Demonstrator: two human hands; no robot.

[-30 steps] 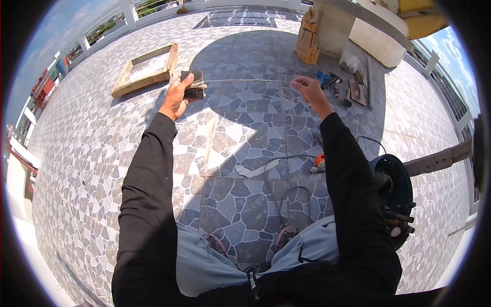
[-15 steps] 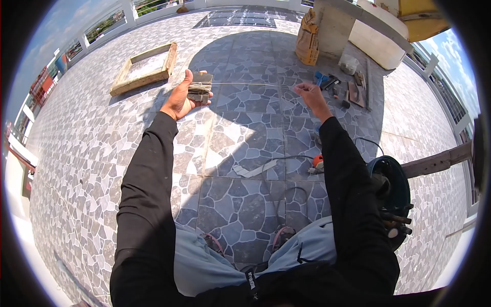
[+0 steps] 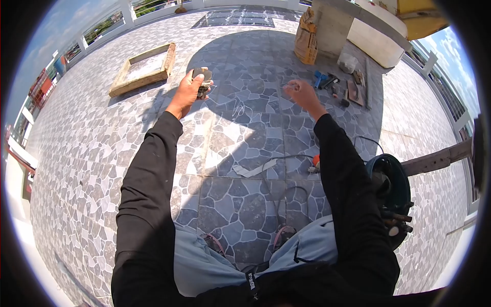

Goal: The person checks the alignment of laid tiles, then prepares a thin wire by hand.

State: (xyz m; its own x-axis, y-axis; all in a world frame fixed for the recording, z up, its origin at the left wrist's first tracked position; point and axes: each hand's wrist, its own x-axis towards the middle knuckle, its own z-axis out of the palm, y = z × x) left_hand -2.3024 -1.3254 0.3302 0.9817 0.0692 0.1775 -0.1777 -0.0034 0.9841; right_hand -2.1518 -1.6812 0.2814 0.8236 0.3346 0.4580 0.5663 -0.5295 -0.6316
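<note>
My left hand (image 3: 189,92) is closed round a small dark flat block (image 3: 202,74), with pale string wound about it. From the block, slack string (image 3: 239,108) hangs in loose loops over the tiles between my hands. My right hand (image 3: 303,95) is held out on the other side, thumb and fingers pinched together at the string's other end. The thin string is hard to make out close to those fingertips, and the fingers are slightly blurred.
A wooden frame (image 3: 118,86) lies at left. Beyond my right hand are tools with a blue handle (image 3: 320,79), a paper sack (image 3: 306,43) and a concrete block. A dark green bucket (image 3: 391,169) stands at right; a cable and a pale strip (image 3: 250,170) lie nearer.
The string was stretched straight between my hands and now sags in loops. My left hand has turned the block, and my right hand has shifted slightly left.
</note>
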